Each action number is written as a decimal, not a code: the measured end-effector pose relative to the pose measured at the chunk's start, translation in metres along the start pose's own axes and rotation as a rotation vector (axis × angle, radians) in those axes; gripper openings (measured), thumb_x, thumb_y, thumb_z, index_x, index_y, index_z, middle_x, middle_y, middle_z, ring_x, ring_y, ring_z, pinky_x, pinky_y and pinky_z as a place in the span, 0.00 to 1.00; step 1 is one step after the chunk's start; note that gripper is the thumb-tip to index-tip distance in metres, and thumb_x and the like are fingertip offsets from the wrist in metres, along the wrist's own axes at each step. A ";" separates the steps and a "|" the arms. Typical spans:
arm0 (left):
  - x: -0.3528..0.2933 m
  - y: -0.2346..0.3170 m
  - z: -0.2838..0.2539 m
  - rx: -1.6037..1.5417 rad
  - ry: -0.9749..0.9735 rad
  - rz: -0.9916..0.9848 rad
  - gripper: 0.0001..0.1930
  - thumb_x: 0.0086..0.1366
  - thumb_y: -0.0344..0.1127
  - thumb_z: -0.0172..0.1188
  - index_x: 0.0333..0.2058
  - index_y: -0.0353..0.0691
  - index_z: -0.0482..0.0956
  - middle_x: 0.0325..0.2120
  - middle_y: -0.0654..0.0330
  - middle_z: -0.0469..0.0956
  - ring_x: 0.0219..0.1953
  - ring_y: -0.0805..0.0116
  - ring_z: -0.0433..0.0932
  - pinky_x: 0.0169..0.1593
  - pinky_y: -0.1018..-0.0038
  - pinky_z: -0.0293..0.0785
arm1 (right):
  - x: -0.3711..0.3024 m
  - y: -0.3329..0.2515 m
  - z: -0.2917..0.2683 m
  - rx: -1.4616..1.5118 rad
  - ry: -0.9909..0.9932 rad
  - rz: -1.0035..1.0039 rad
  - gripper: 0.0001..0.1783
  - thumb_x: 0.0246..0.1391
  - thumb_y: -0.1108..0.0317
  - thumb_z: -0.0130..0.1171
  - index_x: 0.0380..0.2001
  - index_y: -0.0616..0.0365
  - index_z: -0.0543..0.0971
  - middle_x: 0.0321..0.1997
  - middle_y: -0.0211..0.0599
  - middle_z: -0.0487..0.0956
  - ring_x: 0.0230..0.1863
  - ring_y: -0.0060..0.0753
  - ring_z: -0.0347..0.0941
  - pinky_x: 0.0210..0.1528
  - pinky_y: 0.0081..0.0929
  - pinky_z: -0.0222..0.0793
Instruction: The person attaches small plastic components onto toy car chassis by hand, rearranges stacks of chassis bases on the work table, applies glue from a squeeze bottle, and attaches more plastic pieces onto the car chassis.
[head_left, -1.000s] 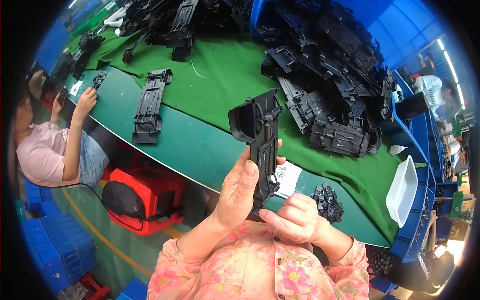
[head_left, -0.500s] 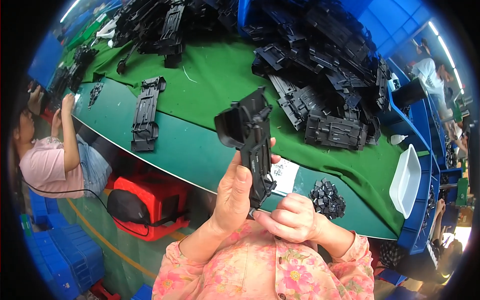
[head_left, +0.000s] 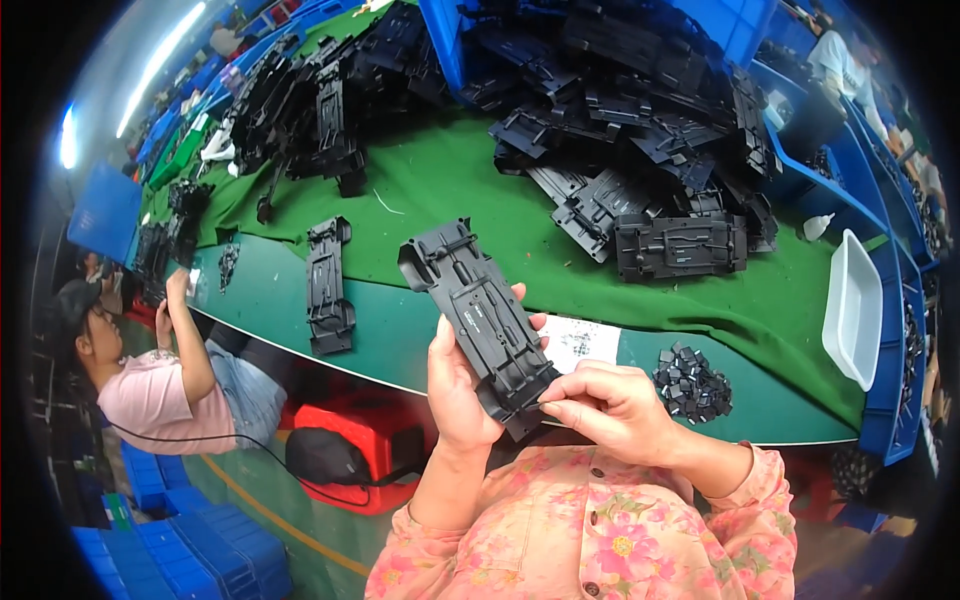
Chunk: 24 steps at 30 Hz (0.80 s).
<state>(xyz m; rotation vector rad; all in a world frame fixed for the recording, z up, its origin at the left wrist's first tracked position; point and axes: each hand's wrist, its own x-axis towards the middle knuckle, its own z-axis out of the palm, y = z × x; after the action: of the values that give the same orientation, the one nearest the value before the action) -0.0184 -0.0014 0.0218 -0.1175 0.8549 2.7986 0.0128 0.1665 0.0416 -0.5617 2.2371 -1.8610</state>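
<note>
A co-worker in a pink shirt sits at the green table, far left. Next come a red plastic stool with a black bag against it and, on the tabletop, a single black moulded plate. The left hand is clamped on a ribbed black chassis plate, thumb along one side, fingertips on the other; the piece is held up, tilted, over the table's near edge. The right hand has thumb and forefinger together at its near corner; whether a small part sits between them is too fine to make out. Beyond lies a printed white sheet, then a heap of small black pieces, a large pile of black plates on green cloth, and a white tray.
</note>
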 end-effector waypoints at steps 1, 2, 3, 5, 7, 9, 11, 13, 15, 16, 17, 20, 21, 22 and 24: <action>0.000 0.000 0.000 0.006 -0.005 -0.005 0.28 0.70 0.52 0.29 0.58 0.36 0.59 0.54 0.50 0.66 0.47 0.56 0.74 0.48 0.61 0.76 | 0.000 0.000 0.001 0.003 0.008 -0.003 0.07 0.51 0.74 0.60 0.34 0.62 0.79 0.31 0.39 0.79 0.30 0.28 0.76 0.32 0.22 0.70; 0.000 0.000 0.000 0.016 -0.004 0.002 0.28 0.70 0.52 0.29 0.58 0.36 0.59 0.54 0.50 0.66 0.47 0.56 0.74 0.48 0.62 0.76 | 0.000 -0.001 0.004 0.043 0.030 0.024 0.06 0.49 0.75 0.61 0.33 0.61 0.79 0.26 0.35 0.76 0.25 0.24 0.71 0.27 0.21 0.65; 0.000 0.000 -0.001 0.024 -0.003 0.009 0.28 0.70 0.52 0.29 0.58 0.36 0.58 0.54 0.50 0.66 0.47 0.56 0.74 0.48 0.62 0.76 | 0.001 0.000 0.006 0.082 0.051 0.051 0.06 0.47 0.76 0.63 0.31 0.60 0.80 0.21 0.30 0.73 0.20 0.19 0.66 0.22 0.20 0.60; 0.000 0.000 0.000 0.025 -0.011 0.012 0.28 0.70 0.52 0.29 0.58 0.36 0.58 0.54 0.50 0.66 0.48 0.56 0.73 0.48 0.63 0.76 | 0.003 0.004 0.009 -0.006 0.060 -0.114 0.07 0.46 0.77 0.63 0.31 0.60 0.80 0.21 0.31 0.72 0.20 0.22 0.67 0.22 0.21 0.61; 0.000 0.000 0.000 0.022 -0.015 0.020 0.29 0.70 0.52 0.29 0.58 0.35 0.58 0.54 0.50 0.66 0.48 0.57 0.73 0.48 0.63 0.75 | 0.004 0.007 0.009 -0.179 0.055 -0.349 0.10 0.42 0.78 0.65 0.31 0.58 0.80 0.19 0.32 0.70 0.20 0.30 0.68 0.21 0.25 0.62; 0.000 -0.001 0.000 0.035 -0.032 0.014 0.29 0.70 0.53 0.29 0.58 0.34 0.58 0.54 0.49 0.66 0.48 0.57 0.73 0.49 0.64 0.75 | 0.004 0.009 0.011 -0.214 0.056 -0.380 0.11 0.40 0.77 0.65 0.32 0.58 0.81 0.19 0.31 0.69 0.20 0.30 0.67 0.21 0.26 0.62; -0.001 0.000 0.000 0.031 -0.035 0.021 0.29 0.70 0.53 0.30 0.58 0.34 0.57 0.55 0.49 0.65 0.49 0.58 0.73 0.49 0.65 0.75 | 0.005 0.011 0.013 -0.247 0.054 -0.414 0.12 0.39 0.77 0.66 0.33 0.57 0.81 0.18 0.31 0.69 0.20 0.30 0.67 0.21 0.26 0.62; -0.002 -0.001 0.000 0.058 -0.039 0.018 0.29 0.70 0.53 0.31 0.58 0.34 0.57 0.55 0.50 0.65 0.49 0.59 0.73 0.50 0.66 0.74 | 0.005 0.013 0.014 -0.277 0.059 -0.475 0.15 0.37 0.77 0.67 0.34 0.56 0.81 0.18 0.30 0.68 0.20 0.30 0.67 0.21 0.26 0.62; -0.003 0.000 0.003 0.063 -0.023 0.020 0.29 0.70 0.53 0.32 0.58 0.34 0.57 0.55 0.50 0.65 0.48 0.60 0.73 0.49 0.67 0.75 | 0.005 0.014 0.014 -0.308 0.056 -0.507 0.16 0.36 0.77 0.66 0.34 0.56 0.81 0.18 0.30 0.68 0.19 0.30 0.66 0.20 0.26 0.61; -0.004 0.000 0.003 0.071 -0.043 0.009 0.29 0.70 0.53 0.32 0.58 0.35 0.57 0.55 0.51 0.65 0.47 0.61 0.73 0.48 0.68 0.75 | 0.004 0.015 0.014 -0.341 0.059 -0.536 0.17 0.36 0.77 0.66 0.35 0.57 0.81 0.18 0.29 0.68 0.19 0.29 0.66 0.20 0.26 0.61; -0.004 0.000 0.004 0.078 -0.064 -0.001 0.29 0.70 0.53 0.32 0.58 0.35 0.57 0.55 0.51 0.65 0.47 0.62 0.73 0.47 0.68 0.75 | 0.004 0.016 0.013 -0.342 0.059 -0.535 0.17 0.36 0.77 0.66 0.35 0.57 0.81 0.18 0.29 0.68 0.19 0.29 0.66 0.20 0.26 0.61; -0.004 -0.002 0.005 0.112 -0.020 0.024 0.28 0.71 0.53 0.32 0.58 0.36 0.58 0.54 0.52 0.66 0.45 0.64 0.73 0.46 0.70 0.75 | 0.004 0.018 0.012 -0.397 0.031 -0.590 0.18 0.34 0.77 0.65 0.35 0.58 0.80 0.18 0.28 0.67 0.18 0.28 0.63 0.19 0.25 0.59; -0.005 -0.001 0.006 0.112 -0.018 0.024 0.28 0.71 0.53 0.32 0.58 0.36 0.58 0.54 0.52 0.66 0.45 0.64 0.73 0.46 0.70 0.75 | 0.004 0.018 0.010 -0.429 0.023 -0.646 0.19 0.33 0.76 0.63 0.36 0.59 0.80 0.17 0.27 0.66 0.17 0.27 0.62 0.18 0.24 0.58; -0.005 -0.002 0.006 0.125 -0.015 0.028 0.28 0.71 0.53 0.32 0.58 0.36 0.58 0.54 0.53 0.66 0.45 0.65 0.73 0.46 0.70 0.75 | 0.004 0.018 0.009 -0.461 0.017 -0.699 0.20 0.32 0.76 0.62 0.36 0.59 0.80 0.17 0.26 0.65 0.17 0.26 0.61 0.17 0.23 0.56; -0.005 -0.002 0.006 0.136 -0.012 0.031 0.28 0.71 0.53 0.32 0.58 0.37 0.58 0.54 0.53 0.66 0.46 0.65 0.73 0.45 0.71 0.75 | 0.004 0.019 0.010 -0.475 0.031 -0.734 0.21 0.31 0.75 0.61 0.37 0.60 0.79 0.17 0.25 0.64 0.17 0.26 0.60 0.17 0.23 0.55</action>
<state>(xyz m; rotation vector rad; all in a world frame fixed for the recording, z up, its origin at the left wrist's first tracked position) -0.0132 0.0029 0.0265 -0.0659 1.0498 2.7561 0.0091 0.1587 0.0217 -1.6200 2.7386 -1.5452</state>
